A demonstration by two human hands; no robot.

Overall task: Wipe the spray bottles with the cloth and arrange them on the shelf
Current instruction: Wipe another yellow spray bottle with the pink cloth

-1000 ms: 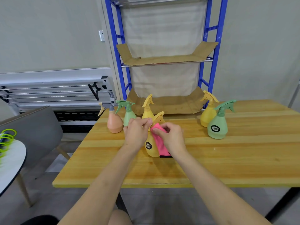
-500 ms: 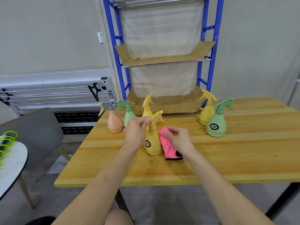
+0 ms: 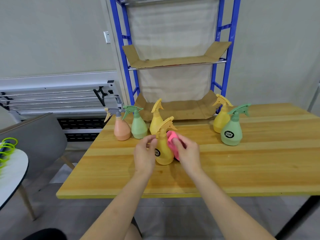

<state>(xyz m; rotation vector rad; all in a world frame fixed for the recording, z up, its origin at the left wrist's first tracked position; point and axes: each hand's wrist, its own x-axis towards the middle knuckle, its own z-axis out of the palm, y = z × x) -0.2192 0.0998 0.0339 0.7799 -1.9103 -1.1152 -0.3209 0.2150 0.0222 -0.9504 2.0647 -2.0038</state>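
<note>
At the centre of the frame a yellow spray bottle (image 3: 163, 151) stands upright on the wooden table (image 3: 242, 167), its black round label facing the lower left. The left hand (image 3: 144, 153) curls against the bottle's left side, fingers at its neck; it seems to grip the bottle, though the contact is partly hidden. The right hand (image 3: 187, 152) holds a pink cloth (image 3: 172, 142) bunched in its curled fingers and presses it against the bottle's right shoulder.

Just behind and to the left, three more bottles stand close together: a peach bottle (image 3: 122, 130) with a grey trigger, a green bottle (image 3: 138, 128), and a second yellow bottle (image 3: 155, 121) partly hidden by the one being wiped. To the right of centre, well apart from the hands, a third yellow bottle (image 3: 220, 121) stands just behind a labelled green bottle (image 3: 231, 134).

Beyond the table's far edge rises a blue-framed shelf (image 3: 231, 49), its two visible levels lined with cardboard (image 3: 174, 62). At the left of the frame are a grey chair (image 3: 34, 141) and a white round table (image 3: 12, 172) bearing green loops (image 3: 7, 147).
</note>
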